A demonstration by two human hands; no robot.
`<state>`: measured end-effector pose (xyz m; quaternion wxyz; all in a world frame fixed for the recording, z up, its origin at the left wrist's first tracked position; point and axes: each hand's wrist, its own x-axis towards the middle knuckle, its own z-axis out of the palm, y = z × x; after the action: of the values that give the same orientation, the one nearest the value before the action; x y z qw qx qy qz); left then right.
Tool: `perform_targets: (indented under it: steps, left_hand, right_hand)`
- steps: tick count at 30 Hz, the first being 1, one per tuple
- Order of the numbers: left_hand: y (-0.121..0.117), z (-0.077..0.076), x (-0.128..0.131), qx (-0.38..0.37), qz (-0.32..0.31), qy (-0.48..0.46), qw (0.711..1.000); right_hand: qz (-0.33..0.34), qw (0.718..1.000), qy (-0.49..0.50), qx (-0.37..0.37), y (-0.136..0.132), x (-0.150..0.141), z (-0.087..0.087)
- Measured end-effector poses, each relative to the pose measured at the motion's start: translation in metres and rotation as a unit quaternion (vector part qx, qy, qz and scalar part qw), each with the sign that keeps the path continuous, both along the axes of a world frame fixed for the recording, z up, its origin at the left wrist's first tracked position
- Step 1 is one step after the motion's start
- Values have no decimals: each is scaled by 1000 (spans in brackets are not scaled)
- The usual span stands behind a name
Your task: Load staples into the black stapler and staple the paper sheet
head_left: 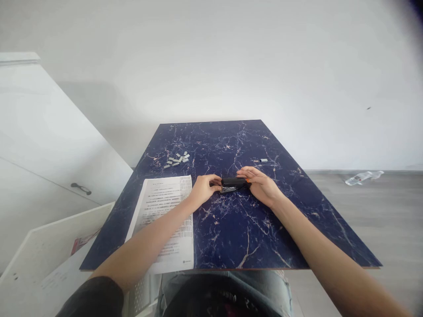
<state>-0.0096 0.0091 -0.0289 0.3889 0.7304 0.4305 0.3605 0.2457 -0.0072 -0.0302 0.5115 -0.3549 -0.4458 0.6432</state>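
Left grip (204, 189) and right grip (264, 188) are holding opposite ends of the black stapler (233, 182) I'm watching, its long axis running roughly parallel to the worktop (221, 246)'s near edge (neither grip nearer).

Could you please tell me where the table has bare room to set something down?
The table is bare at its far end, beyond the grey strips and lone strip, and at its near edge, between the paper and right forearm. It is crowded mid-table, where left hand and right hand hold the stapler, and under the paper.
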Motion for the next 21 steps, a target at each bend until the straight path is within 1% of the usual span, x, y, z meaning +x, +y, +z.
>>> perform_targets:
  steps: [4, 7, 12, 15, 18, 21]
  left_hand:
    - [0, 1, -1, -4, 1, 3, 1000]
    - [-1, 1, -3, -2, 0, 11, 1000]
    - [-1, 1, -6, -11, -14, 8, 1000]
    - [-2, 4, -6, -22, -13, 11, 1000]
    - [-2, 16, -9, 6, 13, 62, 998]
    - [4, 38, -26, 47, 81, 142, 985]
  right_hand:
    - [-19, 1000, -5, 13, 1, -3, -2]
    - [-18, 1000, 8, 11, 1, -4, -2]
    - [-16, 1000, 0, 7, 0, -4, 1]
    - [-17, 1000, -1, 3, -1, -4, 4]
    - [-20, 999, -38, 18, -2, -5, 6]
    - [-28, 987, -140, 73, -5, -5, 9]
